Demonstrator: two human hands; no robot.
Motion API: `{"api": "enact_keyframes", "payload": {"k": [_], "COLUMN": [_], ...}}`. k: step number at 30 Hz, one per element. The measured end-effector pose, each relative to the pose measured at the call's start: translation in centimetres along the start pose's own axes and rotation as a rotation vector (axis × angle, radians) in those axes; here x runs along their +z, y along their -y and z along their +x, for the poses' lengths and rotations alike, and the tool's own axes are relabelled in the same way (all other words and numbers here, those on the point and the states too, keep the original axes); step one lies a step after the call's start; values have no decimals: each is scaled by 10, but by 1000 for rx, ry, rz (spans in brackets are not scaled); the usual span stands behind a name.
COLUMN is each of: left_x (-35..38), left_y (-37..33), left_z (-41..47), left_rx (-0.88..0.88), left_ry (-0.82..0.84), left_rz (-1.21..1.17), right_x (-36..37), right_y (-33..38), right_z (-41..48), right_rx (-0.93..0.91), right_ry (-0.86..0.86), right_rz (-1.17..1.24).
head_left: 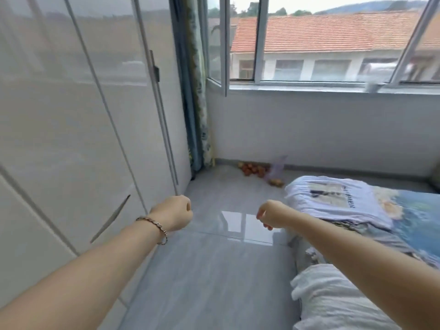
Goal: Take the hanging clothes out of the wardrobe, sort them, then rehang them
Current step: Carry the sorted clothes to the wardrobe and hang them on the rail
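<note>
"Wardrobe [71,115] side?"
"Left of the left hand [175,213], doors closed, upright handle [156,75] beyond it. Both hands curled, holding nothing; right hand [270,214] nearer the T-shirt [333,198] on the bed [416,210]."

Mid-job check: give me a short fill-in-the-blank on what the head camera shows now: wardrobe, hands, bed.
1. The wardrobe doors are ____.
2. The left hand and the right hand are curled into fists and hold ____.
3. The bracelet sits on the ____ wrist.
4. The white printed T-shirt lies on the ____.

Missing words: closed; nothing; left; bed.
</note>
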State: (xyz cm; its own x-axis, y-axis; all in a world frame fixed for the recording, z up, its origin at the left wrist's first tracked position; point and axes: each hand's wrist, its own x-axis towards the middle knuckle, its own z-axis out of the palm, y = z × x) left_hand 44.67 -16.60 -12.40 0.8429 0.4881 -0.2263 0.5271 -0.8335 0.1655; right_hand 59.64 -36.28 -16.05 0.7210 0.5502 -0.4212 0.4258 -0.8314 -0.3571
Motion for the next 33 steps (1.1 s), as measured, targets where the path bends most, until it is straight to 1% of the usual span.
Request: {"api": "enact_keyframes", "payload": {"k": [5, 8, 12, 19, 23, 27, 31, 33], "left_x": [44, 66, 87, 114, 114, 107, 112, 122], "left_y": [-145, -222, -295, -370, -404, -448, -494, -516], "left_z": [88, 124, 170, 290, 370, 445, 514, 543], "left_rx": [198, 288, 406, 599, 668, 778, 804, 819], "left_ry": [45, 93, 167, 243, 288, 375, 436, 467], "left_rz": [4, 1, 9, 123, 147, 208, 238, 272], "right_x": [-46, -65, -73, -84, -105, -125, -136, -137], "right_y": [-164, -240, -315, -386, -413, -439, -464, -484], "right_z": [15, 19, 31, 96, 143, 188, 228, 250], "right_rx": [195, 321, 486, 712, 820, 947, 1057, 1090], "right_ry": [-142, -139, -107, -162, -198, -275, -248, -260], "right_rz": [-3, 87, 188, 393, 439, 532, 547, 604]}}
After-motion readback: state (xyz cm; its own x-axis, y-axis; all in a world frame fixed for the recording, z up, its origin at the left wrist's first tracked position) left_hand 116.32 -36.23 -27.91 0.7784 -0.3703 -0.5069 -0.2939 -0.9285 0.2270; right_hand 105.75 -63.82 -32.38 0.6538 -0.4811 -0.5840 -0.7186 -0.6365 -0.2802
